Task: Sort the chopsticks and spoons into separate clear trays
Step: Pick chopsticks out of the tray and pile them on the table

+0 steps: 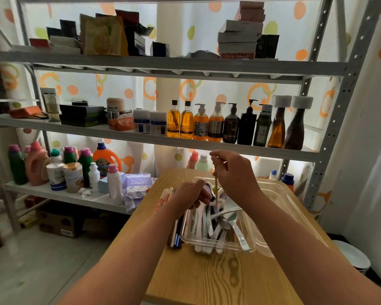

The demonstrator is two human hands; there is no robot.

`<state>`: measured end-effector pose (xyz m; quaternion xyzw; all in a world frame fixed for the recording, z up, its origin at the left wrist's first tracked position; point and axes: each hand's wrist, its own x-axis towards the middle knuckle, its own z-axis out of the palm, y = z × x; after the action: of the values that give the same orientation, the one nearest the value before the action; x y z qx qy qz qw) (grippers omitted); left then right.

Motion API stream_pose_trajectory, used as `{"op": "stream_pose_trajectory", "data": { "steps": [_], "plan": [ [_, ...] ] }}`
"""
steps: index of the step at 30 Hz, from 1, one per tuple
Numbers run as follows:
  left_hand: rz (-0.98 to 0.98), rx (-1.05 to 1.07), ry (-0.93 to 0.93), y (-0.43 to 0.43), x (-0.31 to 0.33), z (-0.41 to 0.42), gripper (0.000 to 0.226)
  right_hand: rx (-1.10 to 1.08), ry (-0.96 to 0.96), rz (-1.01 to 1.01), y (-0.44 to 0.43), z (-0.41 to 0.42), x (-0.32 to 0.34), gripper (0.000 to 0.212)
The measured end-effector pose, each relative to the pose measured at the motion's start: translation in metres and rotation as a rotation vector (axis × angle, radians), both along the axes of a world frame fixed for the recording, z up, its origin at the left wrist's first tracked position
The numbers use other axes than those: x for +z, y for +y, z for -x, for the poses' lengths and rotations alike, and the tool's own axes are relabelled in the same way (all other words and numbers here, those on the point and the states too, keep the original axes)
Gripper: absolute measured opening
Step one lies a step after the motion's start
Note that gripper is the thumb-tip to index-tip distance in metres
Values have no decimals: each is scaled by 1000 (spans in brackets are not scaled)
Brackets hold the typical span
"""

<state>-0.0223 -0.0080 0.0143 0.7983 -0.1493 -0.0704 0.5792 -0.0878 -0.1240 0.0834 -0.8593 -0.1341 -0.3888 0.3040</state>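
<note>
Head view, only view available.

- Right hand point(233, 172): raised over the near clear tray point(254, 237), thumb and fingertips pinching the top of one wooden chopstick point(216, 188). The stick hangs about upright, with its lower end down among the spoons point(209, 223).
- Left hand point(190, 194): fingers curled, at the tray's left edge. What it has hold of, if anything, I cannot tell; its fingers are hidden.
- Spoons: mostly white, heaped in the near tray, several handles overhanging the front wall.
- Other chopsticks point(175, 235): a bundle lying along the outside of the tray's left wall, on the table point(207, 280) as far as I can see.
- Second clear tray point(279, 201): just to the right, seemingly with nothing in it, though glare makes this uncertain.

Step in hand (judgement): lifting a stray chopstick out of the spoons.

Method notes:
- Draw it straight up until the tip clears the spoon bowls, so nothing is levered out.
- Keep the left hand bracing the light tray.
- Lay the stick parallel with the bundle.
- Check under the heap for a second stick.
</note>
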Motion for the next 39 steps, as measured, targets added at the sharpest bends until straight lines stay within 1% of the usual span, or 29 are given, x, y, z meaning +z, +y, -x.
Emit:
{"op": "stream_pose_trajectory", "data": {
  "steps": [5,8,10,15,20,22,23,27,29,33,39],
  "plan": [
    [140,-103,110,3,16,10,52,27,-142,-13,4,-2,-1,20],
    [338,-136,126,4,22,10,45,49,-121,37,4,-2,-9,19],
    [445,-92,104,5,24,6,36,85,-91,82,4,-1,-17,19],
    [471,-24,94,10,21,7,37,215,-63,172,8,-1,-36,19],
    [433,75,120,20,5,0,22,290,15,210,12,-4,-49,24],
    [367,154,91,25,1,-5,22,297,38,230,13,-6,-55,26],
    [299,190,53,27,-2,-8,22,285,53,226,13,-6,-57,27],
    [-121,352,-152,38,-15,-21,26,197,96,155,6,-3,-57,34],
    [-301,421,-201,45,-23,-24,25,158,110,136,2,-4,-56,36],
    [-553,454,-210,53,-45,-30,30,86,150,110,-3,-6,-60,35],
    [-851,472,-199,53,-67,-32,42,20,187,113,-11,-10,-69,30]
  ]
}}
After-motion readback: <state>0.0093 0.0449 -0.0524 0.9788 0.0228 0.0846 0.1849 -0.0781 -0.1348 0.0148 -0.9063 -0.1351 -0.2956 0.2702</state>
